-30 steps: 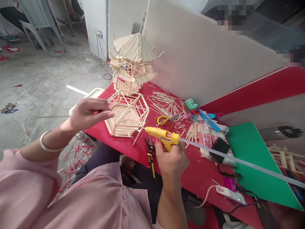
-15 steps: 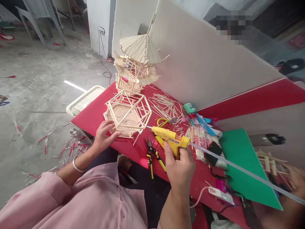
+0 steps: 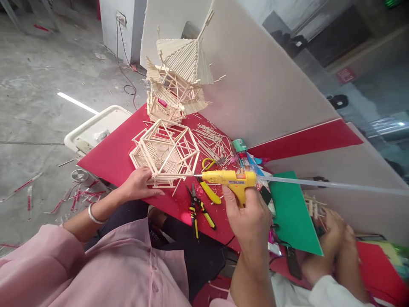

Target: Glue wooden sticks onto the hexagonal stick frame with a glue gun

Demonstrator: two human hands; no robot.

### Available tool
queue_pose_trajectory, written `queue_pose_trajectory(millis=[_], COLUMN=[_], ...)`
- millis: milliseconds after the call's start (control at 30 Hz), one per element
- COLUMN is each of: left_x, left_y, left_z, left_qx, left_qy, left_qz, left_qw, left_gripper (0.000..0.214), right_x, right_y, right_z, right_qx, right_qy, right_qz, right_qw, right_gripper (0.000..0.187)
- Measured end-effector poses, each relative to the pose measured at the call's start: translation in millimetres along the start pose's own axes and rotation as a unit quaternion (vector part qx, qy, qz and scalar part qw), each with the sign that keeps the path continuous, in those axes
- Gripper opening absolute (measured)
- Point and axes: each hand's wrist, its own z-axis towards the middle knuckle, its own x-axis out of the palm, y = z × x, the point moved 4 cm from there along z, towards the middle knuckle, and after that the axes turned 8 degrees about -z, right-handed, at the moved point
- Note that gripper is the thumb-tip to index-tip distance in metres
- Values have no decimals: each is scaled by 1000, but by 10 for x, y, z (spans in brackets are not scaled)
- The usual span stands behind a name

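Observation:
My right hand (image 3: 251, 217) is wrapped round the handle of a yellow hot glue gun (image 3: 223, 177), with a long clear glue stick (image 3: 303, 182) jutting from its back. The nozzle meets, or nearly meets, the lower right corner of a hexagonal frame of thin wooden sticks (image 3: 168, 149). At the frame's lower left edge, my left hand (image 3: 140, 185) grips it, fingers partly hidden behind the sticks and thumb along the near side. Just below the nozzle lie black-and-yellow pliers (image 3: 200, 207) and a yellow-handled tool (image 3: 209, 192).
Behind the frame stands a tiered stick pagoda (image 3: 182, 72). Loose sticks (image 3: 212, 140) and yellow-handled scissors (image 3: 209, 163) lie on the red tabletop (image 3: 105, 155). A green board (image 3: 295, 217) is at right, beside another person's hands (image 3: 334, 234). A white board (image 3: 249, 85) rises behind.
The view has swung right, bringing more of the other person's arms into sight. The glue gun is now held more level, its nozzle still at the frame's corner. My left hand stays on the frame.

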Motion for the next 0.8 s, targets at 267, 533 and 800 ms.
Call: queue_pose_trajectory(millis=[267, 533, 800], left_x=[28, 22, 170], left_y=[23, 62, 57], left_z=[47, 35, -30], left_qx=[75, 146, 173], left_qy=[-22, -31, -10], left_qz=[104, 179, 163], left_qw=[991, 972, 971], left_gripper=[25, 8, 12], right_x=[-72, -75, -161], right_y=[106, 132, 119], right_z=[137, 141, 132], right_qx=[-30, -52, -79], right_qy=[-17, -50, -72], right_qz=[-67, -95, -118], right_qw=[997, 993, 987], right_gripper=[45, 40, 36])
